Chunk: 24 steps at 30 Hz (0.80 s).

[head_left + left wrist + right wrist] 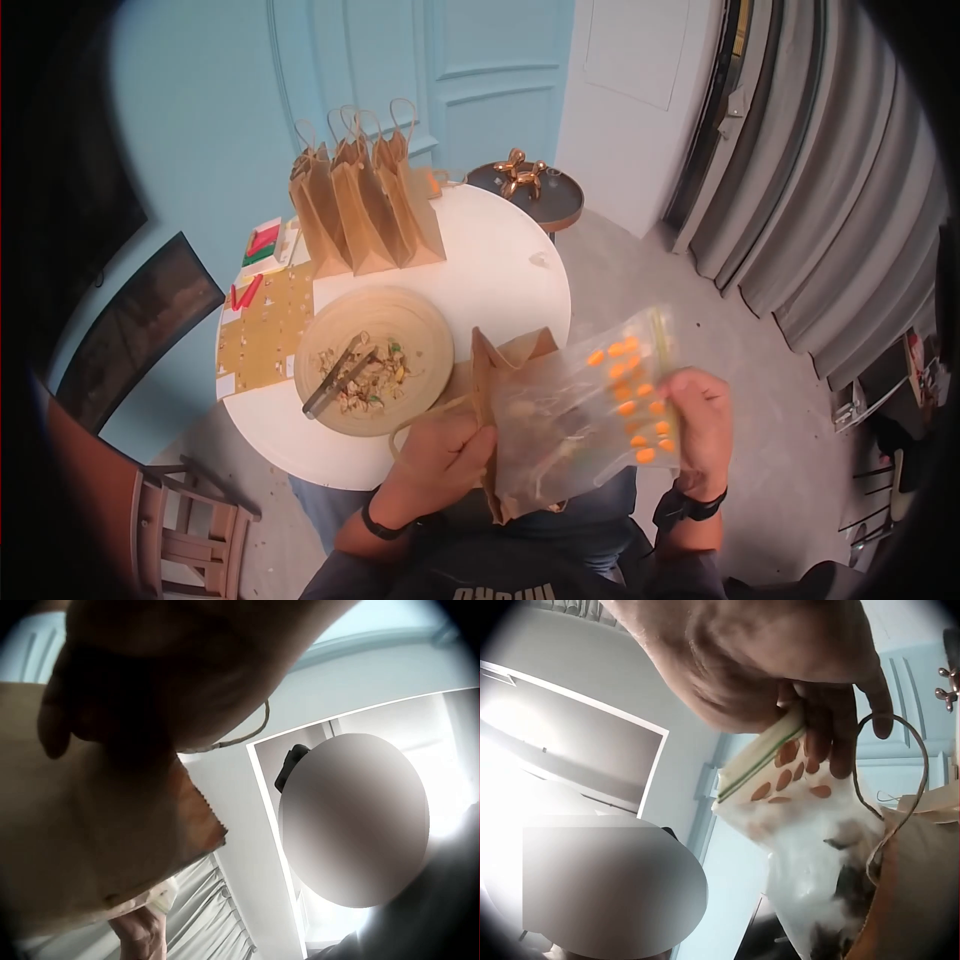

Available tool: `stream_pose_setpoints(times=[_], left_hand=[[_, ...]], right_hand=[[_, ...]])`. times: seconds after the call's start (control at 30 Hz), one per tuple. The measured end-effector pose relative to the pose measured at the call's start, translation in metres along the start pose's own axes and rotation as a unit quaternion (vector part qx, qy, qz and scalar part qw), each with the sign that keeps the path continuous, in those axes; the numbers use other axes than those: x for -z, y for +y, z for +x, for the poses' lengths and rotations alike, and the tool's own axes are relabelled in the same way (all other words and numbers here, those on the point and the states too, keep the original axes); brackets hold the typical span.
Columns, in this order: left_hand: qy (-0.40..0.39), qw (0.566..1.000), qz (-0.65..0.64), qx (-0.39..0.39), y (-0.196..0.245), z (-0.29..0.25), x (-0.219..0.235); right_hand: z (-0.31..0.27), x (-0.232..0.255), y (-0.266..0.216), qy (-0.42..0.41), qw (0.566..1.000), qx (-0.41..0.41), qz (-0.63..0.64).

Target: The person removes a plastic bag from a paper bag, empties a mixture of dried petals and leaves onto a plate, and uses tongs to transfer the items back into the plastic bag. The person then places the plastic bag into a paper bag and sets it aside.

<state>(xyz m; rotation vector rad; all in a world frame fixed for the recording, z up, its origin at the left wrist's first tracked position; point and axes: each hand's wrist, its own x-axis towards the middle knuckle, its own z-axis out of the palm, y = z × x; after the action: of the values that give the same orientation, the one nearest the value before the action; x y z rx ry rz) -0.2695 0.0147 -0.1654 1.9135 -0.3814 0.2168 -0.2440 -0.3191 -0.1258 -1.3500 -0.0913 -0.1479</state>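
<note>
My left hand [437, 465] grips the side of a brown paper bag [487, 385] at its rim, near one twisted handle. With my right hand [703, 415] I pinch the top edge of a clear zip bag [550, 415] printed with orange spots below its zip strip. The zip bag lies slanted across the paper bag's mouth; its lower part goes down behind the rim in the right wrist view, where dark bits [851, 885] show inside it. A round bowl [432, 335] of mixed dried bits, with tongs [335, 378] lying in it, stands left of the paper bag.
Several upright paper bags [365, 215] stand at the back of the white round table [500, 240]. A gold patterned sheet [270, 335], red sticks [247, 290] and a small tray [268, 245] lie at left. Behind the table is a side table [555, 200] with a balloon-dog figure [520, 180].
</note>
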Motion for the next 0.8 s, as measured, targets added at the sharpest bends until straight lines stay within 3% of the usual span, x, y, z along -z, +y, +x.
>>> stream_pose_setpoints(times=[0.07, 0.17, 0.27, 0.4, 0.43, 0.53, 0.63, 0.73, 0.8], left_hand=[[-0.025, 0.999, 0.031, -0.027, 0.001, -0.002, 0.0], [-0.079, 0.995, 0.055, -0.04, 0.001, -0.005, 0.001], [-0.12, 0.991, 0.04, -0.041, 0.001, -0.005, 0.001], [-0.122, 0.991, 0.029, -0.054, 0.011, -0.004, 0.002], [-0.123, 0.99, 0.027, -0.065, 0.013, -0.003, 0.003], [-0.126, 0.986, 0.036, -0.104, 0.009, 0.0, 0.004], [-0.151, 0.983, 0.019, -0.101, -0.001, 0.0, 0.003], [-0.122, 0.985, -0.023, -0.123, -0.004, 0.0, -0.002], [-0.1, 0.991, 0.018, -0.082, -0.006, -0.005, 0.0]], right_hand=[[-0.006, -0.007, -0.011, 0.002, 0.997, 0.02, 0.069], [-0.003, -0.002, 0.002, -0.155, 0.985, 0.048, -0.062], [-0.006, -0.011, 0.008, -0.256, 0.952, 0.073, -0.149], [-0.016, -0.014, 0.006, -0.282, 0.938, 0.142, -0.143], [-0.011, -0.014, 0.007, -0.308, 0.909, 0.201, -0.195], [-0.005, -0.021, -0.001, -0.376, 0.864, 0.233, -0.24], [-0.002, -0.032, 0.002, -0.41, 0.837, 0.263, -0.249], [-0.006, -0.041, 0.01, -0.386, 0.837, 0.266, -0.281], [-0.013, -0.038, 0.015, -0.317, 0.827, 0.289, -0.362]])
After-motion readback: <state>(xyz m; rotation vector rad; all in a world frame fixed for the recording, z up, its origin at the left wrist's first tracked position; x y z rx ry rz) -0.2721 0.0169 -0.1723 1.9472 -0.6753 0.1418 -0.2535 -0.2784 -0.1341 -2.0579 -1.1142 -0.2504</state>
